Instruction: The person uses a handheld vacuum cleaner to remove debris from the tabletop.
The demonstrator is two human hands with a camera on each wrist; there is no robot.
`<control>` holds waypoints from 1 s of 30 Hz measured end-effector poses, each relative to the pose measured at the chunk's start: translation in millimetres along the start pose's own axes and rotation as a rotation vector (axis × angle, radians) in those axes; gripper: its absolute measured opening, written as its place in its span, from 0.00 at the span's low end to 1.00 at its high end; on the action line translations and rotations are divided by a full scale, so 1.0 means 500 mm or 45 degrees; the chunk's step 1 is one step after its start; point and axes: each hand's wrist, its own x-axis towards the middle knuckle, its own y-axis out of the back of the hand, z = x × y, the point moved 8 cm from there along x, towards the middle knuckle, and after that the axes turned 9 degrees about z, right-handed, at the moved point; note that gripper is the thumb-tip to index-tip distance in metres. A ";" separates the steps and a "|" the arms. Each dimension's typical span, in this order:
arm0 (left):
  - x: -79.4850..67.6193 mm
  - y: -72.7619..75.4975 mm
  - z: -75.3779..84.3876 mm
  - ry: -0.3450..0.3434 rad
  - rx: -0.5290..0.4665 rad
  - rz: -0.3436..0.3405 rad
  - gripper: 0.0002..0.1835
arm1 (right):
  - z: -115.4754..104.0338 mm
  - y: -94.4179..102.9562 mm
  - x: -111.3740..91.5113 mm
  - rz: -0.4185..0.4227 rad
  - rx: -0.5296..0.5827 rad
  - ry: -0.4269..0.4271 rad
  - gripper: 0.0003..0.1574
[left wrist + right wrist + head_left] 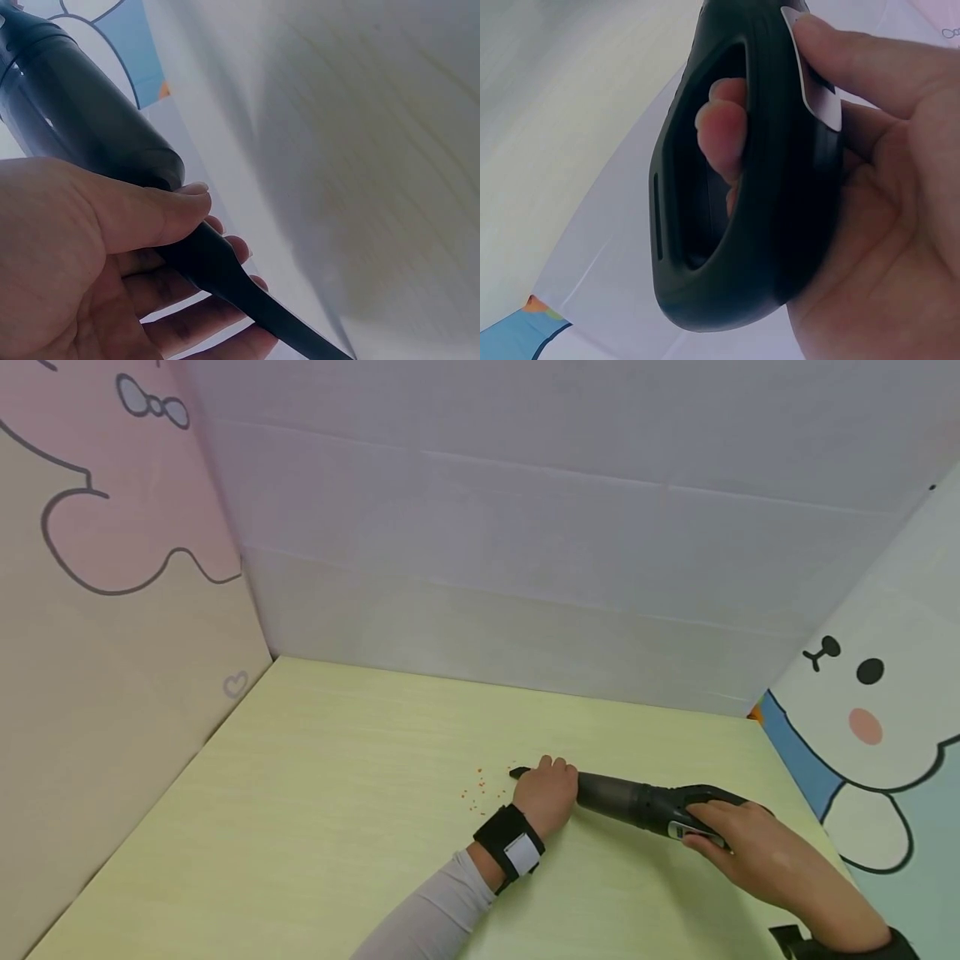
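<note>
A black handheld vacuum cleaner (618, 796) is held between both hands above the pale yellow table. My right hand (772, 860) grips its loop handle (780, 187), fingers passing through the opening and thumb on the silvery panel (814, 79). At the front end, my left hand (547, 795) pinches the narrow crevice nozzle (217, 262) between thumb and fingers, just ahead of the dark dust cup (90, 105). Beyond the left hand, the nozzle tip points left toward small orange crumbs (480, 789) scattered on the tabletop.
The yellow table (315, 827) meets a pale back wall (510, 568). A pink and beige panel (127, 693) closes the left side, and a panel with a cartoon animal (892, 693) stands along the right.
</note>
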 end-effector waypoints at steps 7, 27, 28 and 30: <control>-0.001 -0.004 -0.002 0.009 -0.018 -0.017 0.06 | -0.004 0.002 0.002 0.009 -0.002 0.005 0.24; -0.006 -0.013 -0.010 0.008 -0.033 -0.041 0.06 | -0.013 -0.006 0.006 0.008 -0.004 0.022 0.24; -0.006 -0.013 -0.010 0.006 -0.033 -0.037 0.07 | -0.013 -0.007 0.006 0.007 -0.002 0.021 0.24; -0.005 -0.013 -0.010 0.007 -0.041 -0.030 0.06 | -0.013 -0.006 0.006 0.012 -0.004 0.020 0.24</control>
